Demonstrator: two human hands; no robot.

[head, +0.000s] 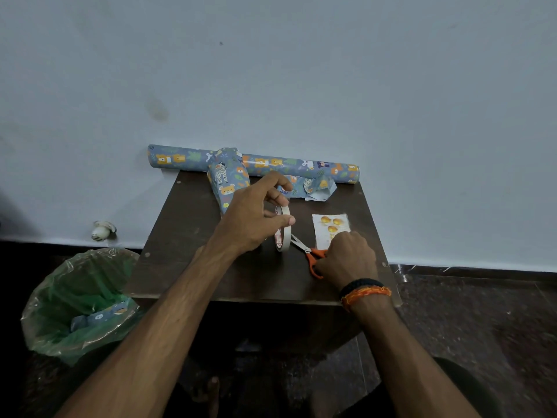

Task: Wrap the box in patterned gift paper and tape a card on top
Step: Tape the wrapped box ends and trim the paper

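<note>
The box [229, 179], covered in blue animal-print paper, lies at the back of the small dark table [187, 267]. My left hand [253, 218] holds a white tape roll [282, 233] upright on the table, thumb and fingers curled round its rim. My right hand [346, 259] grips the orange handles of scissors [304, 247], whose blades point at the tape roll. A white card [330, 229] with yellow round shapes lies flat just beyond my right hand, partly covered by it.
A roll of the same gift paper [301, 165] lies along the wall behind the table, with a loose paper scrap [316, 188] in front of it. A green-lined bin [78, 303] with paper offcuts stands on the floor at the left.
</note>
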